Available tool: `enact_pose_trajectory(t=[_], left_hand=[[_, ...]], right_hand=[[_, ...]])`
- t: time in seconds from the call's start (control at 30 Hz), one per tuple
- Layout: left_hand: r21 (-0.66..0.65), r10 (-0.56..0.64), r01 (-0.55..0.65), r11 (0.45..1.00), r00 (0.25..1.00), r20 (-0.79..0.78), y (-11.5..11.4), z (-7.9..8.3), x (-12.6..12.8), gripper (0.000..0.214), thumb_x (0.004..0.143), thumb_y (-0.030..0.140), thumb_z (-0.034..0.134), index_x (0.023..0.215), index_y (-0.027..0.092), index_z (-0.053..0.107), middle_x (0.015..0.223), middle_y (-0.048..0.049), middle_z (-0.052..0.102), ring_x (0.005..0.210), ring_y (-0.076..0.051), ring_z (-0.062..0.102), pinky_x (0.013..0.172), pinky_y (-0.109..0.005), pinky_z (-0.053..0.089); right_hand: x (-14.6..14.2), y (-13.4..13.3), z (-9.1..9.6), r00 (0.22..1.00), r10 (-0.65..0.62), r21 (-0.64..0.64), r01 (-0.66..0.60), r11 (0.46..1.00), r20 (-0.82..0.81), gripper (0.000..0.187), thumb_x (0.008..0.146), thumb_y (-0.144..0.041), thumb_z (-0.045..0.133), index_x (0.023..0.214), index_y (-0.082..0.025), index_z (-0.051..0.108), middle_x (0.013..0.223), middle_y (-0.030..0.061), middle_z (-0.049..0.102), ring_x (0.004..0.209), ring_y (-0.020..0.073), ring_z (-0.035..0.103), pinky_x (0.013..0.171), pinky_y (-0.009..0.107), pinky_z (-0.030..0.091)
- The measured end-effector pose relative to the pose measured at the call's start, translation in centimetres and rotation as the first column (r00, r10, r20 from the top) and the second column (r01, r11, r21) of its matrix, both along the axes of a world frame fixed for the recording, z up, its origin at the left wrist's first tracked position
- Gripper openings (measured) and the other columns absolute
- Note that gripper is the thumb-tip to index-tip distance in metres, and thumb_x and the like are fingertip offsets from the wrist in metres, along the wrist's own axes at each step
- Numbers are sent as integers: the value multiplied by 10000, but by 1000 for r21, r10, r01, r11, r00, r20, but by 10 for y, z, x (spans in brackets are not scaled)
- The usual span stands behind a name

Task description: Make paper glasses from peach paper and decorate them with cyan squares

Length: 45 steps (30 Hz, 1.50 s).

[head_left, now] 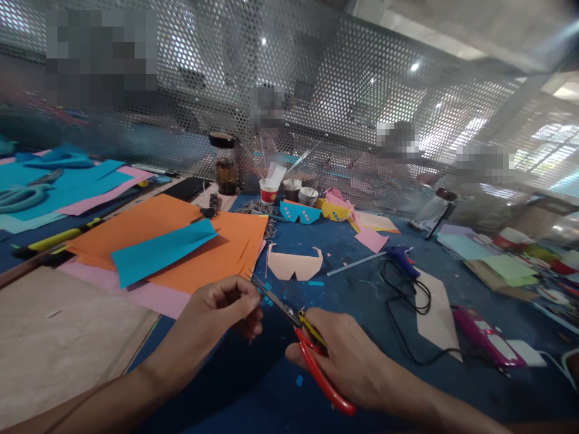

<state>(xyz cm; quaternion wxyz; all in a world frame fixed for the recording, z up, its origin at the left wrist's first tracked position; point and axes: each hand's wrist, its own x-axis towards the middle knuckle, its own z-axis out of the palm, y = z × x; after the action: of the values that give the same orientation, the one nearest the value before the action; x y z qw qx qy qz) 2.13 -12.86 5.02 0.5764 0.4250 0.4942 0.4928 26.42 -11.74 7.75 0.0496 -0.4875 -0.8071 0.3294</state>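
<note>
Now: right hand (348,355) grips 1 scissors (302,337); left hand (230,304) pinched shut, contents can't tell.

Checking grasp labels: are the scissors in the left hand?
No: the right hand grips the red-handled scissors, while the left hand pinches something small at the blade tips.

Your blue table (362,283), orange paper (149,232) and pink sheets (154,296) at left, peach cutout (294,265) in the middle, glue gun (400,256) right, cups (289,190) far.
</note>
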Motion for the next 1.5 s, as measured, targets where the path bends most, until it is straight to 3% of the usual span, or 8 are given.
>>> enact_pose_trajectory(t=[0.3, 0.53, 0.7, 0.87, 0.97, 1.07, 1.27, 1.5], left_hand=[[-27, 2, -2, 1000, 1000, 16, -1, -1, 0, 291, 767, 419, 886, 694, 195, 715, 635, 0, 726, 542, -152, 702, 513, -225, 549], [-46, 7, -6, 999, 999, 35, 1, -2, 0, 323, 738, 448, 908, 692, 195, 713, 636, -7, 728, 533, -155, 700, 507, -228, 542], [-49, -12, 14, 999, 999, 49, 2, -2, 0, 317, 734, 438, 919, 707, 199, 713, 627, 3, 724, 521, -145, 688, 504, -222, 530], [-78, -135, 136, 988, 991, 25, -6, 0, 7, 349, 756, 479, 910, 727, 199, 703, 625, 5, 729, 534, -151, 696, 528, -235, 554], [-131, -253, 257, 958, 967, 43, -13, -7, 15, 359, 763, 481, 916, 759, 204, 687, 627, 14, 738, 522, -146, 702, 527, -232, 556], [-164, -333, 343, 925, 939, 83, -20, -18, 22, 422, 739, 531, 934, 765, 199, 675, 629, 8, 743, 510, -139, 700, 516, -224, 549], [-200, -357, 383, 902, 922, 151, -24, -30, 28, 593, 644, 701, 948, 741, 192, 661, 595, 0, 730, 477, -133, 693, 486, -214, 542], [-188, -372, 412, 892, 903, 213, -30, -35, 25, 481, 709, 605, 966, 793, 194, 731, 671, -18, 783, 522, -135, 732, 509, -210, 564]], right_hand=[[1, 1, -1, 1000, -2, -10, 2, 1000, -17, 400, 990, -491, 729, 801, -209, 516, 724, -47, 578, 624, 110, 373, 593, 294, 213], [1, 1, 0, 1000, -11, -26, 10, 1000, -28, 443, 974, -538, 744, 786, -209, 514, 713, -51, 565, 620, 108, 377, 582, 284, 223], [3, 3, -2, 992, -59, -172, 40, 984, -108, 469, 960, -553, 746, 763, -214, 490, 668, -64, 520, 594, 99, 377, 544, 255, 262], [3, 6, -4, 942, -162, -269, 81, 960, -293, 408, 953, -500, 761, 815, -205, 516, 712, -66, 496, 628, 94, 389, 550, 226, 312], [1, 6, -1, 896, -186, -337, 44, 941, -402, 413, 890, -499, 842, 879, -190, 569, 724, -68, 507, 634, 93, 412, 556, 215, 342], [0, 3, 0, 893, -194, -404, 14, 915, -407, 458, 822, -523, 908, 927, -179, 623, 723, -68, 537, 628, 93, 432, 545, 207, 350], [1, -2, -1, 931, -115, -390, -31, 920, -347, 406, 831, -464, 914, 897, -169, 643, 743, -58, 569, 652, 96, 451, 546, 202, 350], [3, -2, -1, 916, -136, -434, -46, 900, -378, 308, 860, -363, 879, 900, -167, 644, 718, -67, 560, 627, 88, 461, 545, 200, 363]])
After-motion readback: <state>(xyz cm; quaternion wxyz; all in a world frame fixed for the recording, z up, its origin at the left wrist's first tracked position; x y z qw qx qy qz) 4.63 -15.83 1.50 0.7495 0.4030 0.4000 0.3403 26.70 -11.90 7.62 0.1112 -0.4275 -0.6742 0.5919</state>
